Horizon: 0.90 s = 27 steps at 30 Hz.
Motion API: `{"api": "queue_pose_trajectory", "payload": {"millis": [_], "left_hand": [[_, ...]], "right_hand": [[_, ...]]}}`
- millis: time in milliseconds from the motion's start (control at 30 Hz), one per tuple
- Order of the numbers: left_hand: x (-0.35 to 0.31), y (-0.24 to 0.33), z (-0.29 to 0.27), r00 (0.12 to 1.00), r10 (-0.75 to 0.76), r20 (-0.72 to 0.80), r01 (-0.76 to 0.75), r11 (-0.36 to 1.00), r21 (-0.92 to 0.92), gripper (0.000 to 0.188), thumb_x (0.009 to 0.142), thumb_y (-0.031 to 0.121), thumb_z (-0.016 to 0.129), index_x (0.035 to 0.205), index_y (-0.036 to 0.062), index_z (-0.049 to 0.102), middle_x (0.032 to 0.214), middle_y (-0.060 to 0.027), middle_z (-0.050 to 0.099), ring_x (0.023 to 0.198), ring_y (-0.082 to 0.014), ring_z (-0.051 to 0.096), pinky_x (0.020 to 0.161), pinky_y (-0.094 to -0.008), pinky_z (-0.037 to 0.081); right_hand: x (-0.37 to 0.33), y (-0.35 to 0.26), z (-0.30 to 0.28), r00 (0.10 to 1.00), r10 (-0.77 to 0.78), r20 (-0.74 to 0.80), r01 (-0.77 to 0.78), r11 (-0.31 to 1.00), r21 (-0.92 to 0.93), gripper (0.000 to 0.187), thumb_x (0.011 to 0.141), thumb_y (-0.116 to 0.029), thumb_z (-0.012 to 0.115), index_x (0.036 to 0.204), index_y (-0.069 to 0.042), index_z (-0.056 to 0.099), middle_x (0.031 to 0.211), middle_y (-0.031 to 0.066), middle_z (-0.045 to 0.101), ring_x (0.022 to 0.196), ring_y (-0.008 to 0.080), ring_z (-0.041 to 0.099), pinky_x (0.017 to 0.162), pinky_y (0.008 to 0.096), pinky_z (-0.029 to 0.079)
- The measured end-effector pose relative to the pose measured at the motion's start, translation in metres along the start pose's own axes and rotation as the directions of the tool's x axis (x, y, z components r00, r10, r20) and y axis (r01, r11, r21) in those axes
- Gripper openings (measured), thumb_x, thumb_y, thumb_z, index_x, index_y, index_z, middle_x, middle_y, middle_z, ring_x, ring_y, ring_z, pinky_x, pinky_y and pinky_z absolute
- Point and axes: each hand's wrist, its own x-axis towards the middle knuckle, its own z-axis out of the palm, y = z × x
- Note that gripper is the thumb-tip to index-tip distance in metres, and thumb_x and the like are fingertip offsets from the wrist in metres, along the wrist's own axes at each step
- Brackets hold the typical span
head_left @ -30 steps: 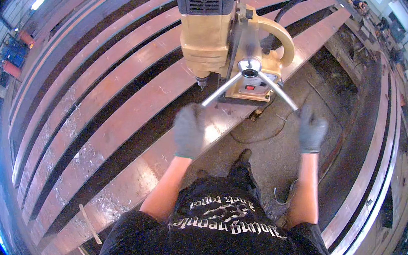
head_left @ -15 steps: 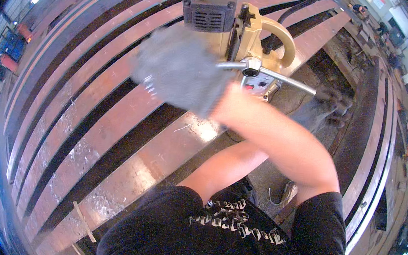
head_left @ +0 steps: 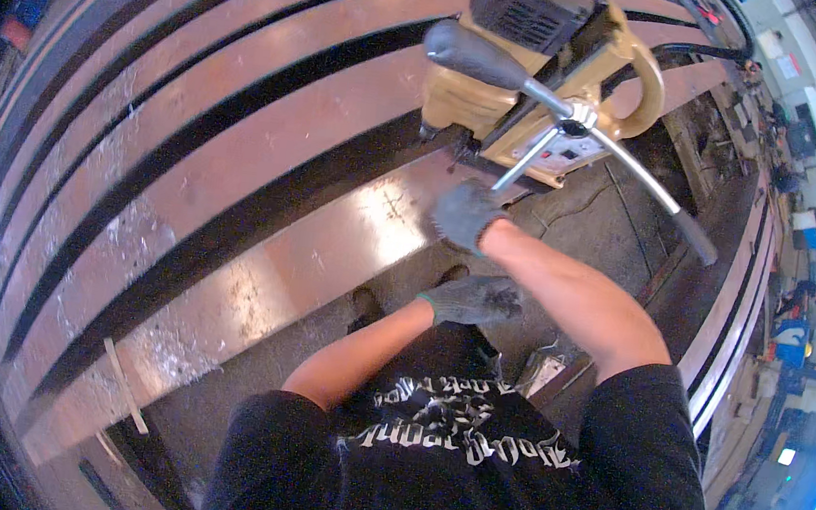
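A tan magnetic drill [head_left: 526,148] with a dark grey motor housing [head_left: 527,7] stands at the upper middle, on the nearest long steel bar [head_left: 253,293]. Three metal spokes with dark grips fan out from its feed hub [head_left: 576,121]. My right hand [head_left: 468,215], in a grey glove, is closed around the end of the lower spoke, so that spoke's grip is hidden. Closer to my body is my left hand [head_left: 475,300], also gloved, touching neither drill nor bar. Its fingers stretch to the right with nothing visible in them.
Several parallel steel bars [head_left: 186,169] with dark gaps run across the left and back. A black cable [head_left: 703,51] trails from the drill toward the right. A thin wooden strip [head_left: 125,386] lies across the nearest bar. More bars [head_left: 737,303] stand at the right.
My left hand has left the right-hand spoke and drawn back toward my body. My right hand has come down and right with a spoke, and the spokes have turned. The view has shifted too.
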Motion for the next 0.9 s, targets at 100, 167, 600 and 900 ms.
{"api": "queue_pose_trajectory", "payload": {"millis": [100,167,600,900], "left_hand": [[-0.022,-0.028,0.006,0.998,0.011,-0.066,0.004,0.978,0.21,0.041,0.099,0.037,0.065,0.127,0.0071,0.064,0.122,-0.0176,0.07,0.115,-0.0337,0.068,0.099,-0.0432,0.052],[-0.035,0.015,-0.01,0.949,0.007,-0.315,0.095,0.947,0.306,0.032,0.092,0.023,0.07,0.12,0.0083,0.07,0.118,-0.0168,0.069,0.111,-0.0335,0.064,0.1,-0.0448,0.051],[-0.051,0.124,-0.181,0.782,0.123,-0.611,0.352,0.722,0.596,0.043,0.102,0.051,0.053,0.11,0.0107,0.068,0.09,-0.0215,0.072,0.087,-0.0438,0.07,0.076,-0.0548,0.054],[-0.034,0.09,-0.16,0.743,0.126,-0.657,0.258,0.853,0.454,0.047,0.102,0.054,0.053,0.1,0.0119,0.073,0.088,-0.0197,0.073,0.083,-0.0426,0.07,0.072,-0.0516,0.054]], "right_hand": [[-0.039,0.025,0.051,0.999,0.029,-0.04,-0.03,0.999,-0.026,0.02,0.083,-0.02,0.065,0.084,-0.008,0.08,0.081,0.0154,0.076,0.075,0.0333,0.074,0.063,0.049,0.054],[-0.069,0.038,0.057,0.99,-0.027,-0.135,-0.007,0.969,-0.247,0.019,0.083,-0.021,0.066,0.083,-0.01,0.081,0.079,0.0135,0.076,0.073,0.0314,0.072,0.062,0.0479,0.052],[-0.189,0.102,0.066,0.956,0.019,0.292,0.184,0.74,-0.648,0.017,0.079,-0.017,0.067,0.081,-0.008,0.081,0.075,0.014,0.074,0.072,0.0334,0.07,0.065,0.0503,0.049],[-0.199,0.052,-0.14,0.896,-0.063,-0.44,-0.11,0.928,-0.357,0.019,0.076,-0.026,0.074,0.092,-0.015,0.072,0.106,0.009,0.07,0.099,0.0296,0.067,0.077,0.0463,0.055]]}}
